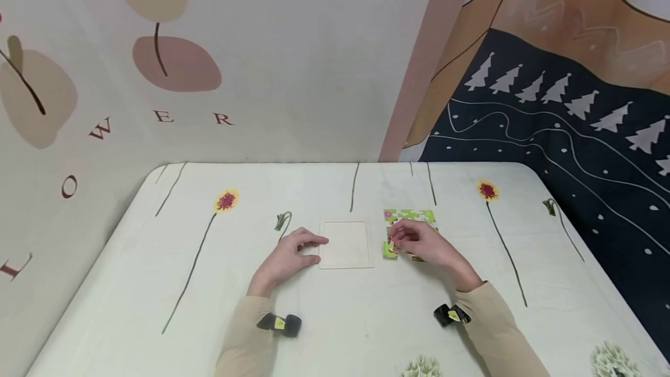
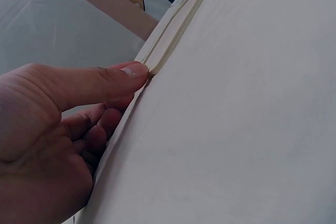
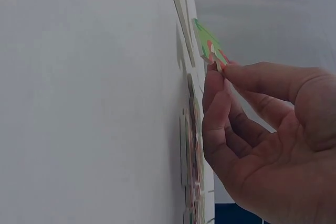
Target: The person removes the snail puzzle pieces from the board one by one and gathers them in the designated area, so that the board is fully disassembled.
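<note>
A pale, flat square puzzle tray (image 1: 345,244) with a thin raised rim lies at the middle of the table. My left hand (image 1: 289,256) rests at its left edge, index finger and thumb touching the rim; the left wrist view shows the thumb straight against a corner of the tray (image 2: 173,40). Between thumb and fingertips, my right hand (image 1: 421,242) pinches a green jigsaw piece (image 3: 206,40) with red and white marks, tilted above the table. Under and around that hand lie several colourful jigsaw pieces (image 1: 413,214), partly hidden by it; the right wrist view shows them edge-on.
A white tablecloth (image 1: 157,284) printed with flowers and stems covers the table. Behind it hangs a pale printed cloth (image 1: 314,74), with a dark tree-patterned part (image 1: 523,121) at the right. Each forearm carries a small black strapped device (image 1: 285,324).
</note>
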A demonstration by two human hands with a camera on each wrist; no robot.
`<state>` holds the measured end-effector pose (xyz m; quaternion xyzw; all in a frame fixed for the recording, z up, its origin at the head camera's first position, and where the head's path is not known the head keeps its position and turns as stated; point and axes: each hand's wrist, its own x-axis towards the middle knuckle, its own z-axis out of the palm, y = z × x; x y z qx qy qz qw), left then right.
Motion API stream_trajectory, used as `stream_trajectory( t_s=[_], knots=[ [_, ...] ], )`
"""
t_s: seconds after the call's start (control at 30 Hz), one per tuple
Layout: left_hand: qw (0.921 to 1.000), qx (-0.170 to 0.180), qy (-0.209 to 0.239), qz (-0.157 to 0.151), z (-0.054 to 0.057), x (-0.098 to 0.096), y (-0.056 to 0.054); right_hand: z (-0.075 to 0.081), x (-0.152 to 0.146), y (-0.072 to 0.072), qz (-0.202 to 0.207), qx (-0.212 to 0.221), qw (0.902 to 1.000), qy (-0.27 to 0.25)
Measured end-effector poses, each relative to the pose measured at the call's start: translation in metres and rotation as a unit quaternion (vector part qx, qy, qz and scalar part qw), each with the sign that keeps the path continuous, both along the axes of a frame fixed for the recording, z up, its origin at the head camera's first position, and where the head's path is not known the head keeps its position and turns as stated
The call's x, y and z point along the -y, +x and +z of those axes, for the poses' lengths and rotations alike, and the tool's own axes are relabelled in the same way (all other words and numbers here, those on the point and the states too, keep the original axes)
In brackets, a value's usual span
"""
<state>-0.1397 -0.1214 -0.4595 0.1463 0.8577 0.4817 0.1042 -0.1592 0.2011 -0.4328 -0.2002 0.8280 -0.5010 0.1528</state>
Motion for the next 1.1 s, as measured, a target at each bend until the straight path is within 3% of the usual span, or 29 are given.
stream_trajectory(
  t_s=[0.4,1.1],
  knots=[
    [1.0,-0.007,-0.005,-0.003,0.0009,0.0013,0.0,-0.0014,-0.0075,-0.0007,-0.007,0.01,0.9996,0.025],
    [0.9999,-0.013,-0.002,-0.01,0.001,0.0022,0.0001,-0.0026,-0.0105,-0.0005,-0.01,-0.026,0.9978,0.06]
  ],
)
